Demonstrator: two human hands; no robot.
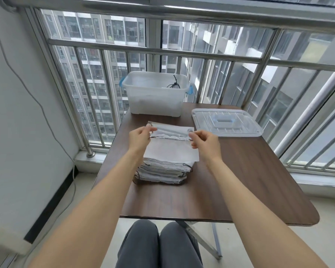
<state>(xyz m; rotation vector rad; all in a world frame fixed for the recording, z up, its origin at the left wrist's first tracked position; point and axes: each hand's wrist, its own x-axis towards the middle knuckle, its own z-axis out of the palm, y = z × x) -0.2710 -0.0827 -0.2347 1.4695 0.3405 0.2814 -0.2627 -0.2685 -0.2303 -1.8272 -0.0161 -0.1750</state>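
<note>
**A:** Head view first. What are your hands doing?

**B:** I am pinching the black drawstring [170, 138] of the top white pouch [171, 150]. My left hand [141, 139] and right hand [204, 143] are each curling fingers round one end of it. The pouch is lying on the stack [162, 172] on the brown table [240, 180].

**A:** Which step is that?

**B:** I am cinching its mouth shut, I judge. Next I am likely needing an even outward pull, then a lift to the clear bin [155, 101] behind.

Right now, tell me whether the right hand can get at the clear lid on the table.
Probably yes. The clear lid lies flat just beyond the right hand, with bare table between them. The hand pinches the white drawstring bag, though, so it must let go first.
</note>
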